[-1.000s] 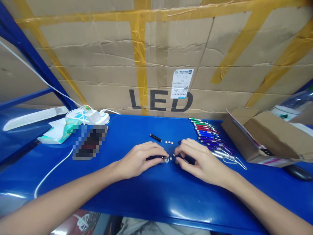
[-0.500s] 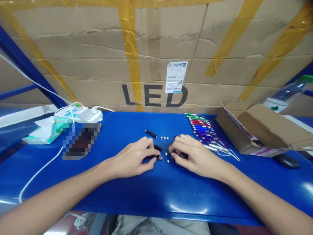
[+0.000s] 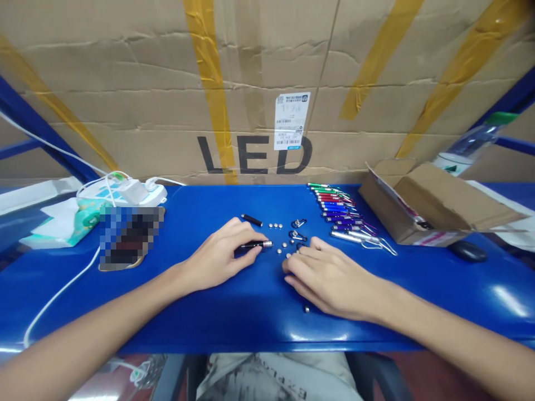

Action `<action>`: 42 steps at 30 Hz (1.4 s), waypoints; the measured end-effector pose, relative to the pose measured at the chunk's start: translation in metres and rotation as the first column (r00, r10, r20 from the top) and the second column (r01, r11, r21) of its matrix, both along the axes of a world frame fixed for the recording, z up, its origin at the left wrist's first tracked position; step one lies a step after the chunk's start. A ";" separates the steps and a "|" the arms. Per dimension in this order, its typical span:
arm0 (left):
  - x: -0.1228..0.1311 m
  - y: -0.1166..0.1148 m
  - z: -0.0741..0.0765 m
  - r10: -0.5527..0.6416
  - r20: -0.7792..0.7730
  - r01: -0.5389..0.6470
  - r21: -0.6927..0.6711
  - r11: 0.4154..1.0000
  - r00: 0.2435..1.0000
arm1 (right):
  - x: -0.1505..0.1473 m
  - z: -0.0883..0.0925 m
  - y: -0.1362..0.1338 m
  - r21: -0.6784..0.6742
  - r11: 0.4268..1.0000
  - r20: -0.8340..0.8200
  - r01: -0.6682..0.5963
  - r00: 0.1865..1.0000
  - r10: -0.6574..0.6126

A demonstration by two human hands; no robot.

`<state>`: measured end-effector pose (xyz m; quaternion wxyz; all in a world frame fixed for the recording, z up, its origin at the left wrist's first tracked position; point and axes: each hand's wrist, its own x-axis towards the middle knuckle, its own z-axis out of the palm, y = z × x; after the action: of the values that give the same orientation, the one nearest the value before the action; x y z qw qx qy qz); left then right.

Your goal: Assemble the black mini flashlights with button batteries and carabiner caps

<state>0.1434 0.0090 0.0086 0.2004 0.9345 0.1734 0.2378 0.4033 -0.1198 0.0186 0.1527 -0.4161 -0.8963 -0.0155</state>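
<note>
My left hand is closed, with thumb and fingers pinching a small black penlight whose silver end points right. Just behind it lies a loose black tube. My right hand rests low over the table, fingers curled together; whatever is under the fingertips is hidden. Several button cells are scattered between the hands, and a short row of them sits farther back. One button cell is under the right hand's near edge. Black clips lie beyond the right fingers.
Rows of coloured penlights with clips lie at the back right, beside an open cardboard box and a black mouse. To the left are a phone, tissues and a white power strip. A large LED carton stands behind.
My right hand has come nearer to me, uncovering the black clips. A button cell now shows beside its near edge. The left hand keeps the penlight, and the camera view has shifted.
</note>
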 end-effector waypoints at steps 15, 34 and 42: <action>0.001 0.000 0.000 0.018 0.035 -0.016 -0.060 0.998 0.999 | 0.001 -0.002 0.005 -0.088 0.991 0.029 -0.104 0.994 0.107; 0.012 -0.008 0.000 0.029 0.085 0.019 -0.509 0.861 0.996 | -0.005 0.000 0.052 -0.324 0.945 -0.760 -0.052 0.609 -0.227; 0.013 -0.010 0.002 0.018 0.070 0.017 -0.475 0.880 0.997 | -0.005 -0.014 0.039 -0.206 0.977 -0.742 -0.052 0.659 -0.121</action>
<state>0.1564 -0.0012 0.0102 0.4293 0.8477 0.2191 0.2216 0.3986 -0.0810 0.0041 0.4638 -0.4161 -0.7415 0.2487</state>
